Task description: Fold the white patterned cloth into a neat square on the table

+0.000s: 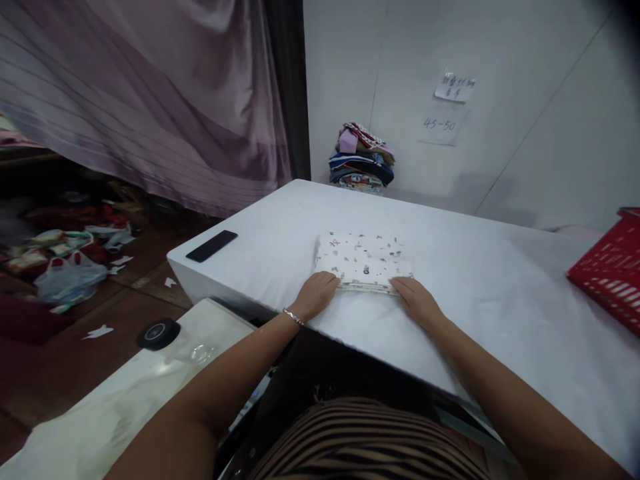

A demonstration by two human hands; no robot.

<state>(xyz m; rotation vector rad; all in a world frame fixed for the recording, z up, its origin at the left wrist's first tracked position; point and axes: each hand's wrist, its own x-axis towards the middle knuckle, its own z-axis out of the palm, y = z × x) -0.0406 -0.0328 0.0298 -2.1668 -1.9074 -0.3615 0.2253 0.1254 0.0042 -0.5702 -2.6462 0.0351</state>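
Observation:
A white folded cloth [363,257] with small dark and grey printed figures lies flat on the white-covered table [270,223]. Its layered folded edge faces me. My left hand [319,293], with a silver bracelet at the wrist, holds the near left corner. At the near right corner my right hand [415,299] grips the same edge. The fingers of both hands rest over the cloth's edge, and the thumbs are hard to make out.
A pile of folded clothes [363,160] stands by the wall behind the table. A red plastic basket [610,267] sits at the right, a black phone [212,246] at the left corner. Lower left, a black tape roll [159,333] lies on a pale surface [135,380].

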